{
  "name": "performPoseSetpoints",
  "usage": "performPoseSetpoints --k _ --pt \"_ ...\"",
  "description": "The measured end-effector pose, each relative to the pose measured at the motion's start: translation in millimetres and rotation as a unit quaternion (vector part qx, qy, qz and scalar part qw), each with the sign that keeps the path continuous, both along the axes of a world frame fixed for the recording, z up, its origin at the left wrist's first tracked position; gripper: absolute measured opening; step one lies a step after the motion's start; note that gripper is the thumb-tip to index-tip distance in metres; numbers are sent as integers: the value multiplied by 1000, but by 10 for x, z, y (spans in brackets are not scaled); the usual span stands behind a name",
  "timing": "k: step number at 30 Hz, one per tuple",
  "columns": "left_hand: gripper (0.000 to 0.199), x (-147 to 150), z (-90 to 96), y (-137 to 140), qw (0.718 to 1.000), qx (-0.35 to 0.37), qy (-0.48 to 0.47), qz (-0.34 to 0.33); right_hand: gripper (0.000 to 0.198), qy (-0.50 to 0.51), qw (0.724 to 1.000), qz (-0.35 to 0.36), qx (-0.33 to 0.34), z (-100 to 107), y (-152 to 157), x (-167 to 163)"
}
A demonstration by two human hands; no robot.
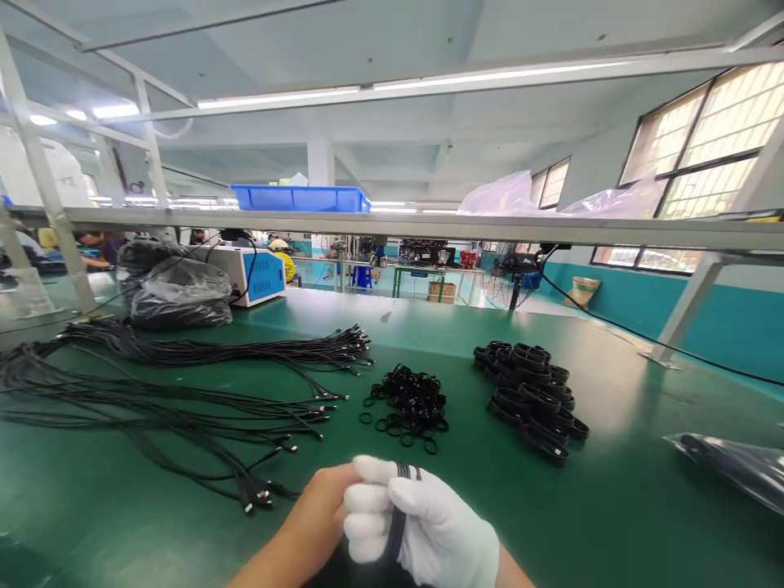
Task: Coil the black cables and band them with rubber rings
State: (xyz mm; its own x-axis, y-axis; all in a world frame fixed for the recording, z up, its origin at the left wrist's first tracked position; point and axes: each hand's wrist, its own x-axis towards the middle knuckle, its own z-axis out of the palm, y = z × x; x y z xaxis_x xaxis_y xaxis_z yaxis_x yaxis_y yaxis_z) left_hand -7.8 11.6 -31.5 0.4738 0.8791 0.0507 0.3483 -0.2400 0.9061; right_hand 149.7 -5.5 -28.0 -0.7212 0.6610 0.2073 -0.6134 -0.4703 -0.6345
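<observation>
My right hand (422,518), in a white glove, is closed on a folded black cable (397,527). Several thin black bands (403,471) sit around a finger of that glove. Against its left side rests my bare left hand (322,506), fingers curled; the glove hides their tips and whatever they hold. Just beyond both hands lies a pile of small black rings (416,400). Loose black cables (238,404) with metal plug ends stretch across the left side, in more than one bunch. To the right, coiled black cables (532,392) are stacked in a heap.
A green tabletop (453,498) carries everything. Black plastic bags (177,286) and a blue-and-white machine (248,273) stand at the back left. A clear bag with black contents (735,465) lies at right. Overhead, a shelf (416,223) holds a blue tray (300,198).
</observation>
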Motion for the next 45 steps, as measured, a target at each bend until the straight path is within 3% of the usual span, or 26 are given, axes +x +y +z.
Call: performPoseSetpoints --k 2,4,7,10,15,18,20,22,24,29,31,34,36,40,42,45 --pt "20 -23 -42 -30 998 29 46 33 31 48 996 -55 -52 36 44 26" --pt "24 -15 -55 -77 983 73 150 79 26 63 989 -110 -74 29 97 72" --pt "29 86 -62 -189 928 134 333 101 37 5 975 -193 -112 -28 164 146" --pt "28 238 -92 -312 873 188 443 82 56 -74 957 -243 -141 -88 191 183" --pt "23 305 -82 -342 819 336 466 16 50 -158 949 -246 -120 -157 154 126" --pt "7 161 103 -214 797 431 421 -45 33 -180 963 -178 -96 -176 98 47" --pt "19 36 284 -109 809 433 390 -83 27 -169 976 -114 -76 -175 52 -5" --pt "29 -65 450 -19 841 381 366 -118 30 -150 985 -44 -74 -174 6 -49" --pt "26 -126 553 46 872 318 343 -144 34 -136 986 24 -89 -188 -39 -82" --pt "17 -180 563 130 914 230 287 -172 32 -155 977 97 -112 -299 -108 -136" --pt "14 -207 537 121 919 242 266 -159 31 -188 973 79 -111 -345 -105 -149" --pt "7 -252 482 40 914 331 232 -41 37 -211 971 35 -110 -385 -67 -152" --pt "20 -262 427 -43 895 389 221 8 38 -196 974 33 -106 -402 -37 -143" --pt "29 -219 365 -166 859 437 255 -71 39 -141 983 67 -96 -443 -17 -111" --pt "27 -198 400 -170 861 415 277 -104 39 -120 984 86 -97 -463 -30 -88" --pt "18 -210 477 -129 925 270 239 -122 40 -105 981 126 -102 -475 -62 -52"
